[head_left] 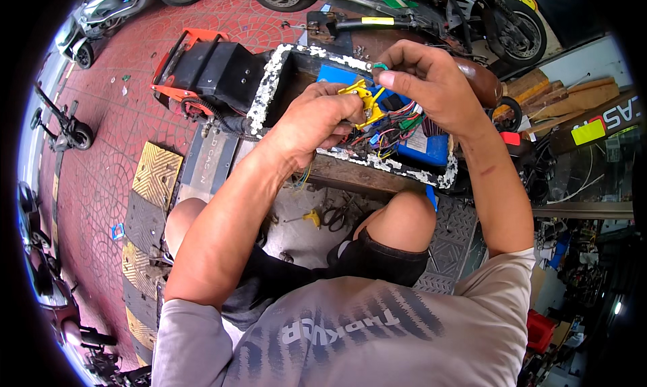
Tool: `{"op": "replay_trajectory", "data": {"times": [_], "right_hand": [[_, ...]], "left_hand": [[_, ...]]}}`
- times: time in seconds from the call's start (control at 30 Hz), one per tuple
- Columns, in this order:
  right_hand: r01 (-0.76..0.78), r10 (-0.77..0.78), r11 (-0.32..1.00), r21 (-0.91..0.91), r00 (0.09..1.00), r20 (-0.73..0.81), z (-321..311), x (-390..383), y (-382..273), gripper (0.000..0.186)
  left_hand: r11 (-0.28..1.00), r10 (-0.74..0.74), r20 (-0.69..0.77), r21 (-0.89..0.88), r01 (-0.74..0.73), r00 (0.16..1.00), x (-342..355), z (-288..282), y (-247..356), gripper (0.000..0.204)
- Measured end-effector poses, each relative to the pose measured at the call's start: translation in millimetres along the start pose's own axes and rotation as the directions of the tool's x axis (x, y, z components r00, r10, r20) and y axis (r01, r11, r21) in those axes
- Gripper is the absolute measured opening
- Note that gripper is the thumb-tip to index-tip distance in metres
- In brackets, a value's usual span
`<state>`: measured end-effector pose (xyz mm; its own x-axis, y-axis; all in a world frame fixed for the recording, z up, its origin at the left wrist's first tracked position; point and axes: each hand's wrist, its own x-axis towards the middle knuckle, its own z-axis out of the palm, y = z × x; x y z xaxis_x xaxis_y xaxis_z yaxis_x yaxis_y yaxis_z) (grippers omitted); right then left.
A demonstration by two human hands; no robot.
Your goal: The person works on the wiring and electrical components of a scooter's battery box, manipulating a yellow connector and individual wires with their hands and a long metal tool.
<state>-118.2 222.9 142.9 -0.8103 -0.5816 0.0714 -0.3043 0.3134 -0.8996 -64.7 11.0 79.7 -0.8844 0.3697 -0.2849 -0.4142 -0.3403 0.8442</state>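
A street-side repair workshop for electric scooters and motorbikes, open to a red patterned brick pavement (101, 151). At the centre sits an opened scooter frame (283, 70) with a chipped white-edged battery bay, holding a blue battery pack (424, 147) and a tangle of coloured wires (391, 127). Beyond the frame stands a parked motorbike (472, 9); to its far left, small scooters (64, 127) line the pavement. Just below the frame, hand tools, among them a yellow-handled screwdriver (306, 218), lie on the concrete floor. To its right are stacked wood pieces (566, 97) and cluttered shelves.
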Motion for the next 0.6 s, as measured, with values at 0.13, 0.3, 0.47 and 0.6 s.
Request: {"op": "replay_trajectory", "data": {"times": [0.13,0.3,0.47,0.6], "right_hand": [[0.057,-0.047,0.993,-0.100,0.994,0.096,-3.2,-1.2,-9.3,0.015],[-0.002,0.006,0.968,-0.251,1.000,0.015,5.8,-5.7,-13.2,0.013],[0.087,-0.157,0.870,-0.485,0.982,-0.105,14.2,-6.2,-6.6,0.017],[0.087,-0.098,0.885,-0.457,0.995,0.001,8.2,-8.1,-10.4,0.014]], "left_hand": [[1.000,-0.012,0.056,0.028,0.011,0.998,0.2,-1.3,1.5,0.009],[0.998,-0.036,0.102,0.052,0.031,0.994,0.8,0.6,2.9,0.007],[0.995,-0.056,0.057,0.080,0.051,0.997,4.1,4.8,-1.6,0.002],[0.994,-0.088,0.086,0.071,0.082,0.992,7.2,1.5,-4.6,0.002]]}}
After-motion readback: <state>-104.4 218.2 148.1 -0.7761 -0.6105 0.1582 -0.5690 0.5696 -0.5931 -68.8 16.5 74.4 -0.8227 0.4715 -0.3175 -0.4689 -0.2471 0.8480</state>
